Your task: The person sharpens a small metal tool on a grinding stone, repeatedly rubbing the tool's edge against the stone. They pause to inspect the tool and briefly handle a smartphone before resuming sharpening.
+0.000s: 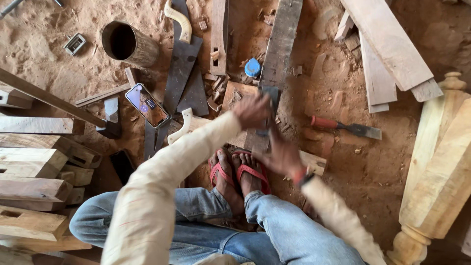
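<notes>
A long grey wooden plank (280, 44) lies on the sandy floor and runs under my feet in red sandals (240, 172). My left hand (251, 111) is blurred over the plank, its fingers curled beside a grey metal piece (270, 93); whether it grips that piece is unclear. My right hand (283, 156) sits lower on the plank's right edge, closed around a dark slim tool (264, 131) that stands between the two hands.
A phone (147, 104) lies left of the plank among two saws with cream handles (185, 22). Nearby are a hollow wooden cylinder (128, 44), a blue tape measure (252, 67), a red-handled chisel (343, 126), stacked blocks (34, 162), boards (387, 44) and a turned post (441, 162).
</notes>
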A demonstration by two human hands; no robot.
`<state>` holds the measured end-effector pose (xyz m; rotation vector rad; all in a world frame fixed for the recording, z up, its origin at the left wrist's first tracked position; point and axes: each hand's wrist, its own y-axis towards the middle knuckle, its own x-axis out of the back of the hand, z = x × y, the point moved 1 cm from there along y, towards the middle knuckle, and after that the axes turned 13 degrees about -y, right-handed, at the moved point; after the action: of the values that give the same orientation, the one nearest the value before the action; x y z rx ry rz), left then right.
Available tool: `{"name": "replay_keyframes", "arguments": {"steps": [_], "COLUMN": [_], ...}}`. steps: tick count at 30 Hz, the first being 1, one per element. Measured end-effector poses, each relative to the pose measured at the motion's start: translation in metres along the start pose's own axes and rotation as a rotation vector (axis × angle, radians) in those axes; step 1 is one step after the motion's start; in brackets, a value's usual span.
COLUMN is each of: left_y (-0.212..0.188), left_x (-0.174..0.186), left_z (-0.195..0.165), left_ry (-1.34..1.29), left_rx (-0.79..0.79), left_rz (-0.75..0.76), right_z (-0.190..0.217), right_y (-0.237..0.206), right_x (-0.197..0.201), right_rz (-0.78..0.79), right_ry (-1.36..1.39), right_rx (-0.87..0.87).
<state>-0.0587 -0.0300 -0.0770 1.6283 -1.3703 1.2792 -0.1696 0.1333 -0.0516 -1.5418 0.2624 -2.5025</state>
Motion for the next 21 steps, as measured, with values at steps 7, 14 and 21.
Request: {"name": "replay_keyframes", "arguments": {"steps": [7,14,21], "left_y": [0.018,-0.021,0.029], "left_x": [0.024,-0.003,0.020], "left_z": [0.011,-0.014,0.025], "left_ry": [-0.039,0.008,-0.146], "left_rx": [0.136,-0.034,0.187], "left_rz": [-0.066,-0.094,-0.198], "right_z": [-0.026,0.006,-0.029], "right_y": [0.034,-0.023,0.050], "right_x": [0.018,-0.013,0.026], "right_rz": [-0.013,-0.112,-0.043], "right_ry": [-0.134,0.003,-0.175], "right_rx": [-0.031,0.068,-0.019]}}
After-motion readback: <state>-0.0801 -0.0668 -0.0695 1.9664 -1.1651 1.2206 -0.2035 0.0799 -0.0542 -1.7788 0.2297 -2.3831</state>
